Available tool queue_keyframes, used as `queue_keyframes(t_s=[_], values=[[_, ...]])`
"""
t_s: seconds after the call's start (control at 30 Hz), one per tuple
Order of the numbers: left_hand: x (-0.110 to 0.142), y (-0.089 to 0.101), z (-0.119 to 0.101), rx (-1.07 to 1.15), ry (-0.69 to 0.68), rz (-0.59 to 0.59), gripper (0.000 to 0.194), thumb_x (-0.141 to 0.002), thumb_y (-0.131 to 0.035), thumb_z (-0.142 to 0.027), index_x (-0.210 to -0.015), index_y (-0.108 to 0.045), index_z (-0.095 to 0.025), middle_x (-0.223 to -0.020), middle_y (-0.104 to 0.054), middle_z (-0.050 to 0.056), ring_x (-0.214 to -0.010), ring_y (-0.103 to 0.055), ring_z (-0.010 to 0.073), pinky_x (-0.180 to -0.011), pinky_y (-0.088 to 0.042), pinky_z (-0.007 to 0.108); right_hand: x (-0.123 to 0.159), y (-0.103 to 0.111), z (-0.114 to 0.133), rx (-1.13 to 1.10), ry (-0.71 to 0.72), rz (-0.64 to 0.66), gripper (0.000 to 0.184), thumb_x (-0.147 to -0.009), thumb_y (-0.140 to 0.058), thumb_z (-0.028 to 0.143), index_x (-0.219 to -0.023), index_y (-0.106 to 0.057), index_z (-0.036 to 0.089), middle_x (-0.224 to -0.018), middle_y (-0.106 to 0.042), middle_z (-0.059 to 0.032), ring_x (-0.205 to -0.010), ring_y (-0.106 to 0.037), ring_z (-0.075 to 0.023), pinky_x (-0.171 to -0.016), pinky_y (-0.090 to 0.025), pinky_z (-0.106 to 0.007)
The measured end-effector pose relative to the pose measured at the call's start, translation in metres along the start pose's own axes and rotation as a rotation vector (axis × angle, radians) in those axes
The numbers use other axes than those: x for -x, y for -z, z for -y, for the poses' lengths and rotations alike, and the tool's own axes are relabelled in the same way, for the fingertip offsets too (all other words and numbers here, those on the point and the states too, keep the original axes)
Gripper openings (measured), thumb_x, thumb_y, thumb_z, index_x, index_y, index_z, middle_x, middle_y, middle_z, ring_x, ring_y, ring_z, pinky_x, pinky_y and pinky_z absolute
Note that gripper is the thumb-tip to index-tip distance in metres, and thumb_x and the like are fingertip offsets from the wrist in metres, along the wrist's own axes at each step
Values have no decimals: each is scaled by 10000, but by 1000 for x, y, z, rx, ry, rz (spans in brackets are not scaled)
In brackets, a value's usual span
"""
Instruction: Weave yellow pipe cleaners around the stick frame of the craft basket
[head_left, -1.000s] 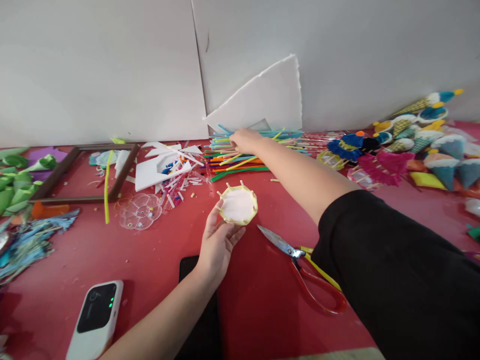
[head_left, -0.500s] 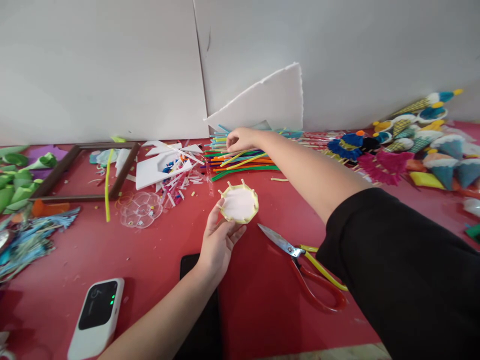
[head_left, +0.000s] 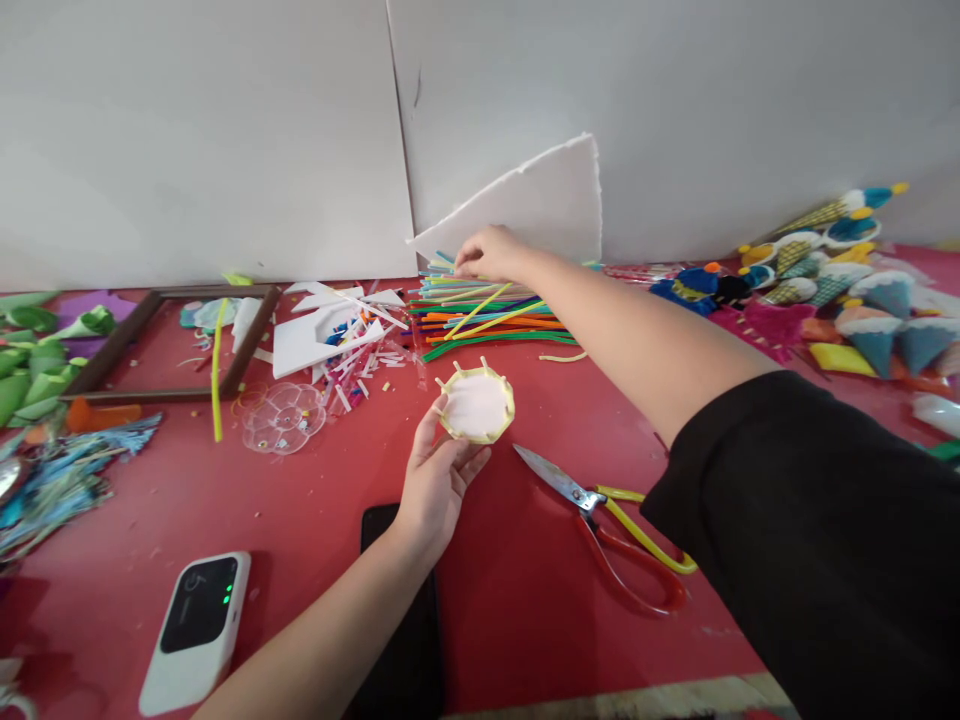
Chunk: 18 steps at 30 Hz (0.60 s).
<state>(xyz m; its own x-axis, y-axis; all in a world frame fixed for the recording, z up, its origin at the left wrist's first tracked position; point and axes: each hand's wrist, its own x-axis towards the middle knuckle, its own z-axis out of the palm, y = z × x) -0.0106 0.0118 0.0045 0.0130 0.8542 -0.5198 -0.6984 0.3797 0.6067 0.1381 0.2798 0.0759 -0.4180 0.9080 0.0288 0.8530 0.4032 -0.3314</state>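
Note:
My left hand [head_left: 442, 475] holds a small white basket [head_left: 477, 405] by its left and near rim, thumb and fingers closed on it. Its shallow white base is ringed with pale yellow, and short stubs stand up along the edge. At the back, my right hand [head_left: 491, 252] hovers at the far side of a pile of coloured pipe cleaners [head_left: 480, 315]. Its fingers are bent together in a pinch; whatever lies between them is hidden. Scissors [head_left: 585, 497] with red and yellow handles lie partly spread, right of the basket.
Left are a brown frame [head_left: 142, 392], foam scraps [head_left: 296, 345], a clear flower-shaped tray [head_left: 281, 420] and a white device [head_left: 199, 630]. A black phone [head_left: 405, 640] lies below my left forearm. Cone-shaped crafts [head_left: 862, 300] fill the back right. A torn white board [head_left: 540, 195] leans behind the pipe cleaners.
My right hand has risen slightly and moved away from me over the pipe cleaners. The left hand and the basket have barely moved.

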Motion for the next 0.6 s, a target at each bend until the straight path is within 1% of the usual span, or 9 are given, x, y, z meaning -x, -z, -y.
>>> queue_keyframes(t_s=[0.13,0.2,0.27,0.3,0.37,0.43,0.5,0.53,0.6], values=[[0,-2,-1,-13,2,-8,698,-782,-657,-8,-1426,-551,-256,-800,-765,-3,-718,-731,112,-750,-611,259,1,27,11,-213,18,-329,218,-1003,-573,215,-1139,-710,114,-1102,-779,-82,-991,-693,-160,-926,-517,-283],[0,-3,-2,-13,0,-10,686,-776,-656,-5,-1409,-566,-257,-783,-758,-11,-704,-726,106,-751,-614,260,1,50,18,-300,63,-478,176,-1025,-522,157,-1097,-677,119,-1083,-770,-53,-980,-681,-105,-936,-506,-222],[1,-3,-3,-18,-1,-12,677,-771,-653,-2,-1396,-578,-253,-780,-757,-15,-680,-717,101,-744,-616,259,1,75,27,-362,106,-612,209,-1041,-431,80,-1098,-628,123,-1100,-741,-32,-967,-657,-45,-947,-485,-153],[1,-2,-3,-24,0,-13,676,-770,-650,-1,-1395,-579,-250,-788,-761,-12,-672,-715,100,-739,-616,259,1,88,31,-388,117,-670,219,-1054,-399,78,-1117,-603,126,-1102,-722,-25,-929,-643,-30,-919,-487,-133],[2,-2,-3,-38,-2,-9,670,-773,-643,-3,-1396,-579,-242,-807,-771,-1,-663,-713,102,-733,-617,260,2,109,38,-433,102,-749,241,-1091,-336,121,-1146,-571,121,-1084,-684,-26,-850,-613,-28,-794,-500,-121],[2,-2,-3,-42,-5,-6,659,-777,-640,-4,-1390,-585,-237,-815,-774,3,-669,-719,106,-731,-619,260,5,122,42,-474,47,-764,304,-1122,-264,189,-1227,-538,108,-1053,-660,-30,-760,-591,-34,-656,-484,-137],[2,-2,-4,-35,-3,-10,652,-774,-642,1,-1376,-595,-245,-845,-781,0,-672,-724,103,-731,-620,259,11,125,41,-498,-2,-694,314,-1128,-286,230,-1294,-526,115,-1003,-665,-9,-683,-591,-31,-586,-467,-149],[2,-2,-4,-30,-1,-14,651,-772,-644,4,-1368,-598,-253,-864,-784,-4,-670,-725,100,-730,-620,259,15,123,39,-494,-16,-627,274,-1113,-371,227,-1279,-560,118,-955,-678,6,-659,-603,-31,-586,-476,-156],[2,-3,-5,-22,2,-20,649,-774,-641,11,-1360,-598,-266,-880,-786,-12,-678,-732,97,-733,-621,256,23,117,32,-450,-22,-481,135,-992,-619,130,-1108,-684,107,-835,-704,30,-666,-635,-42,-660,-526,-182]])
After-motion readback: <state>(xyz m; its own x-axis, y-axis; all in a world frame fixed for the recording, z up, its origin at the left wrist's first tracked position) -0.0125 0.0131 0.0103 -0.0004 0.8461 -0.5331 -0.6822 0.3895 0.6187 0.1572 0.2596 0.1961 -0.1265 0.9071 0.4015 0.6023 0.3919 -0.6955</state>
